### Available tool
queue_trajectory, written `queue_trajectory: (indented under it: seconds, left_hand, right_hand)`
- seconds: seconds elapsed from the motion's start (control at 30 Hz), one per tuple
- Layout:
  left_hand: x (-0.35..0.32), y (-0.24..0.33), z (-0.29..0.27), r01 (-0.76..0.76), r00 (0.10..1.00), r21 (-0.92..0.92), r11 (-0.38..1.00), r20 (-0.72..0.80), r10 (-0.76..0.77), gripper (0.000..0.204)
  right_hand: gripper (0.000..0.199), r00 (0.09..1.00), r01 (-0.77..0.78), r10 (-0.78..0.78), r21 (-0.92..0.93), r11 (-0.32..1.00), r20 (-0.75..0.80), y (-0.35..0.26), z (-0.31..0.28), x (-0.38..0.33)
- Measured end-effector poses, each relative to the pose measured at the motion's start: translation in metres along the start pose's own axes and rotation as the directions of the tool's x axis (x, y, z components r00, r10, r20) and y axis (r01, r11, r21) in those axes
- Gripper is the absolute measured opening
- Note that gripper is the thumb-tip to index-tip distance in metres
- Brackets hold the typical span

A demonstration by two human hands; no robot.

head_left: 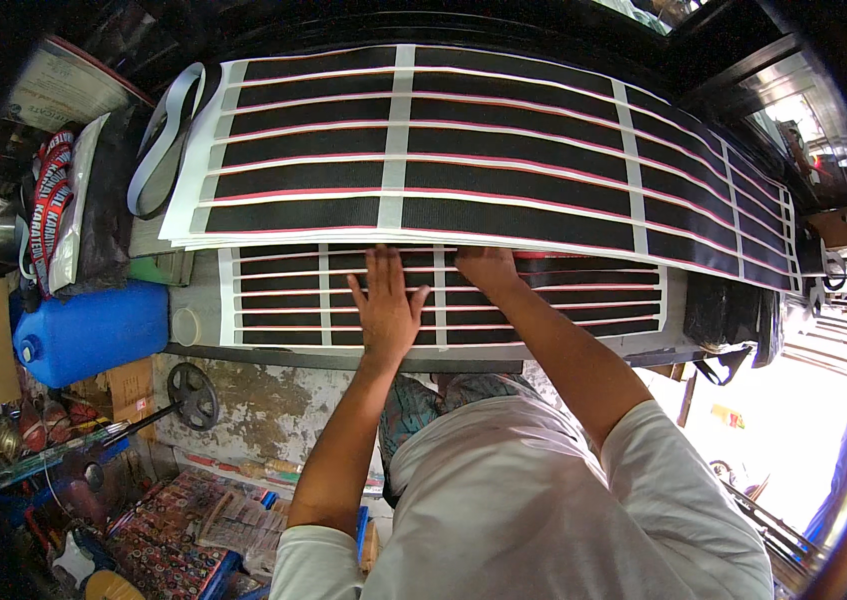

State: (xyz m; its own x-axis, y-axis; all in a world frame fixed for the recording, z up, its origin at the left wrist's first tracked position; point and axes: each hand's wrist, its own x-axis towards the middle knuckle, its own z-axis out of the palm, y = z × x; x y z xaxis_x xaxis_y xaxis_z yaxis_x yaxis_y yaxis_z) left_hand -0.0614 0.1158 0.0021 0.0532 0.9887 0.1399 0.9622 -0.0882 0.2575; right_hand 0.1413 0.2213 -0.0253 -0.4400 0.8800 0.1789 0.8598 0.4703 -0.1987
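A white sheet [229, 292] with black strips, thin white and red lines and grey cross bands lies on the bench before me. My left hand [386, 300] rests flat on it, fingers spread and pointing away, its fingertips at the edge of a larger stack. My right hand [484, 268] is also on the sheet, bent at the wrist; its fingers are mostly hidden, so any hold does not show. Beyond both hands, the stack of similar striped sheets [513, 147] slopes across the bench and overhangs the lower sheet's far part.
A blue jerrycan [93, 333] stands left of the bench, near red printed straps [51, 205]. A looped white strap [165, 140] hangs by the stack's left end. Below are a black handwheel [192, 396] and a tray of small parts [168, 530]. Black bags [723, 312] sit right.
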Motion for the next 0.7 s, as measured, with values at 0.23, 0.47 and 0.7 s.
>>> queue_trajectory:
  seconds: [0.23, 0.47, 0.7]
  left_hand:
    - [-0.032, 0.02, -0.001, -0.089, 0.989, -0.064, 0.994, 0.111, 0.095, 0.084]
    - [-0.047, 0.018, 0.015, 0.004, 0.994, -0.136, 0.991, 0.112, 0.012, 0.091]
    - [-0.047, 0.019, 0.017, 0.02, 0.993, -0.165, 0.986, 0.119, 0.0, 0.094]
  right_hand:
    - [0.056, 0.996, 0.018, -0.024, -0.066, 0.998, -0.083, -0.004, 0.039, 0.027]
    - [0.063, 0.944, -0.174, 0.122, 0.147, 0.974, 0.308, -0.003, 0.037, 0.035]
    - [0.055, 0.941, -0.041, 0.044, -0.016, 0.999, 0.337, 0.0, 0.013, 0.029]
